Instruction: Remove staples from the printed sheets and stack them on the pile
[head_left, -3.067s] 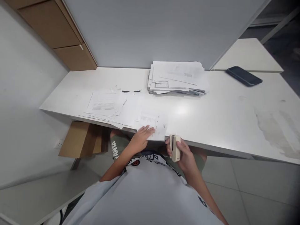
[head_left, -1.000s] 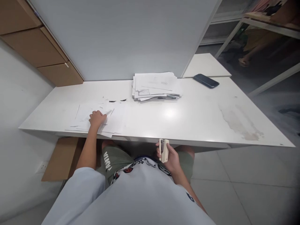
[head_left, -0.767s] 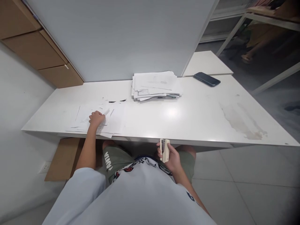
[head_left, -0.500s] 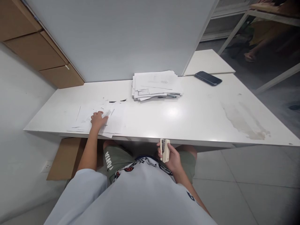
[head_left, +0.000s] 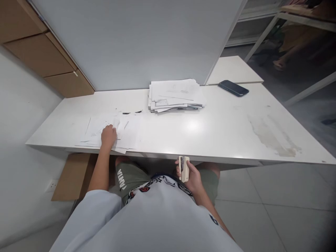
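White and wide, the desk (head_left: pixel 215 136) stands against a grey partition wall, with a pale tiled floor below it. On its near left part lies a loose spread of papers (head_left: pixel 126 131), which reaches to the front edge of the desk. The left hand (head_left: pixel 108 135) rests on top of these papers with its fingers curled down onto the sheets; I cannot tell if they pinch a sheet or only press on it. The right hand (head_left: pixel 193 175) is lower, just before the front edge of the desk and above the lap, and its fingers are closed around a cream stapler (head_left: pixel 183 168), which stands upright in the grip. Farther back, near the partition, sits a thicker stack of papers (head_left: pixel 174 95), well apart from the loose spread. A dark phone (head_left: pixel 233 88) lies flat at the back right of the desk. Under the desk on the left leans a brown cardboard box (head_left: pixel 75 175).
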Tool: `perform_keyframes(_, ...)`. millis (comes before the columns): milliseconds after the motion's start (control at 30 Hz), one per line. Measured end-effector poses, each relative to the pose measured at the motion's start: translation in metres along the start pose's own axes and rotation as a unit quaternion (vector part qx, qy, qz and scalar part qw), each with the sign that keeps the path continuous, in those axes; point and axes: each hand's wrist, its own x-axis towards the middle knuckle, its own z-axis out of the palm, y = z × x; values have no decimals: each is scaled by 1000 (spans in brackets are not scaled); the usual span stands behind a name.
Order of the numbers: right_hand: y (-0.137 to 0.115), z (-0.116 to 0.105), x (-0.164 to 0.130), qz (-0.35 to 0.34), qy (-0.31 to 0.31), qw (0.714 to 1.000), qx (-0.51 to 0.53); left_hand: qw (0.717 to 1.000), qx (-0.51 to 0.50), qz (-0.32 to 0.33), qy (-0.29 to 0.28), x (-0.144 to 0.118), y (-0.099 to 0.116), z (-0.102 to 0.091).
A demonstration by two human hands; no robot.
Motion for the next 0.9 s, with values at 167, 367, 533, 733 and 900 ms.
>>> perform_keyframes(167, 1, 9, -1, 2, 0, 1000, -32, 981, 113, 159, 0, -48, 56, -5)
perform_keyframes(367, 0, 21, 4, -18, 3, 993, -117, 821, 152, 547, -68, -141, 122, 27)
perform_keyframes(533, 1, 24, 3, -15, 8, 986, -164, 812, 112, 571, -41, -161, 123, 51)
perform_keyframes(733, 4, 35, 3, -20, -60, 971, -229, 847, 55, 527, -50, -169, 125, 61)
perform_keyframes(900, 6, 44, 0, -13, -39, 972, -232, 886, 48, 456, -65, -181, 129, 60)
